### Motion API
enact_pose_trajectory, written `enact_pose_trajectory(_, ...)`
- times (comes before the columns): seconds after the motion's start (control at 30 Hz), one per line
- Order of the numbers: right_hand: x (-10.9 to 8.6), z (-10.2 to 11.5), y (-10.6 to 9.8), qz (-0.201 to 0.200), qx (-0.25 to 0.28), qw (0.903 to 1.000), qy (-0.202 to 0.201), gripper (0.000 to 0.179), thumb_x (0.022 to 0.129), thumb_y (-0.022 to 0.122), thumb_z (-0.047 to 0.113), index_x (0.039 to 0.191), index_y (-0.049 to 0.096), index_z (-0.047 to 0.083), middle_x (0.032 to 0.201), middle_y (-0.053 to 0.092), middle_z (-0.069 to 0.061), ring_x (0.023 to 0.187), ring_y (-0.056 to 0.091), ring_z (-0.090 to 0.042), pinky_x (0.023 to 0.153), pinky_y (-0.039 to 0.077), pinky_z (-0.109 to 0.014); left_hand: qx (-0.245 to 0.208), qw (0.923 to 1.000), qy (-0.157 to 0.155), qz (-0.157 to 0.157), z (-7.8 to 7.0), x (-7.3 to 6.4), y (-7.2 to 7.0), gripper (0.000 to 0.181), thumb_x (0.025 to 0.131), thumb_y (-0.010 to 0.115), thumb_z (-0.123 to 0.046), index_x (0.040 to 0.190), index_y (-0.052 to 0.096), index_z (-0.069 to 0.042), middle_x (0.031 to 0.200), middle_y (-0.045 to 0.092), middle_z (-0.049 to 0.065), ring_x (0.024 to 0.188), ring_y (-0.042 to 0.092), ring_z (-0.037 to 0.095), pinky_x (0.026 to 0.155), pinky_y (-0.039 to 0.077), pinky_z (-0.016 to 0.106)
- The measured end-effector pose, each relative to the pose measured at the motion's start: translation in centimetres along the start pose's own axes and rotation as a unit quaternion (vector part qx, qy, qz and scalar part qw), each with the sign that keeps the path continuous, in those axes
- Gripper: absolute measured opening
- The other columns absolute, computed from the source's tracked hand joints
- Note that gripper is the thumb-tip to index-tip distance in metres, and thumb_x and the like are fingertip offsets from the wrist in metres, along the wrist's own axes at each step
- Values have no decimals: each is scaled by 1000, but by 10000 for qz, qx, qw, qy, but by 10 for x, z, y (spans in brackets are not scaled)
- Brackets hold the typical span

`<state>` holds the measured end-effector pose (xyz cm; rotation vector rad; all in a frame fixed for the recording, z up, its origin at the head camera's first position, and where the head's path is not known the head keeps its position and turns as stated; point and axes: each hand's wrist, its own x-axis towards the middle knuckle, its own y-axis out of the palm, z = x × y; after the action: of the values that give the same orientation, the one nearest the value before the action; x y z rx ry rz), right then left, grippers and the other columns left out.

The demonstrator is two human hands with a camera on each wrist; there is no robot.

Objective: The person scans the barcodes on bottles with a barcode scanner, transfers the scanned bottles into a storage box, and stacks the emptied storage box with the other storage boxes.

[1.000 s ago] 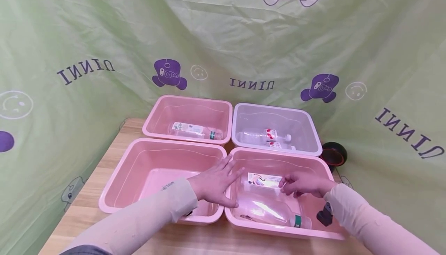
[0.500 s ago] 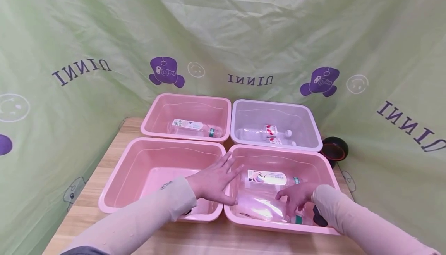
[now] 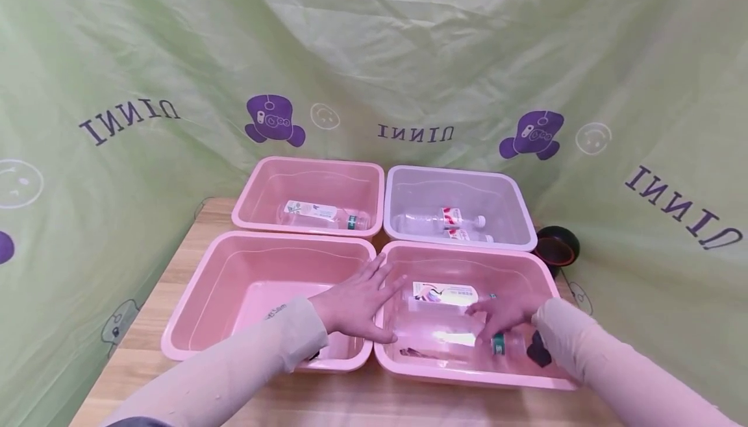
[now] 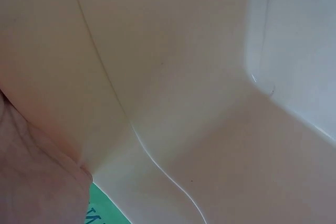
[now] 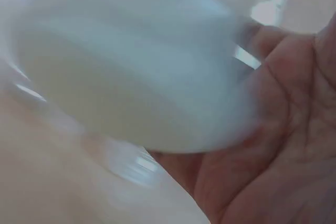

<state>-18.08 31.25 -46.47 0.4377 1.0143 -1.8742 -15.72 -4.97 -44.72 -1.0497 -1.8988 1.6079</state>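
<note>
My left hand [image 3: 356, 307] lies with fingers spread over the touching rims of the two front pink tubs. In the front right tub [image 3: 467, 381], two clear plastic bottles lie on their sides, necks to the right. My right hand [image 3: 511, 313] reaches in and holds the nearer bottle [image 3: 432, 337] by its shoulder, close to the green neck band. Behind it lies the farther bottle [image 3: 445, 294], its white picture label upward. In the right wrist view a blurred pale label [image 5: 126, 82] fills the middle, with thumb and fingers either side of the bottle.
The front left pink tub [image 3: 269, 240] shows a bare floor. At the back left, a pink tub [image 3: 315, 162] holds one bottle [image 3: 315, 211]. A lilac tub [image 3: 456, 172] beside it holds two red-labelled bottles. A black round object [image 3: 556, 246] stands at the right, and a green curtain hangs behind.
My right hand has come from the farther bottle toward the front and taken hold of the nearer one. That bottle has shifted slightly back. My left hand stays on the rims.
</note>
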Motion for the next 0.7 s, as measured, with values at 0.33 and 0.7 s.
enact_pose_trajectory(0.33,-31,53,-41,-1624,1344,9724,-999,42,91,72,7,127,54,-4,98,61,-10,84,63,-21,71,58,-31,14,10000,-51,11,2,2,-1,102,88,62,-67,166,24,-14,171,11,21,156,-6,40,126,6,52)
enact_pose_trajectory(0.7,-7,79,-22,-1547,857,9697,-1684,63,90,81,21,143,51,7,112,66,-5,82,62,-17,68,54,-26,-56,10000,-52,42,0,3,1,103,87,64,-69,166,25,-14,170,13,21,156,-8,40,125,2,52)
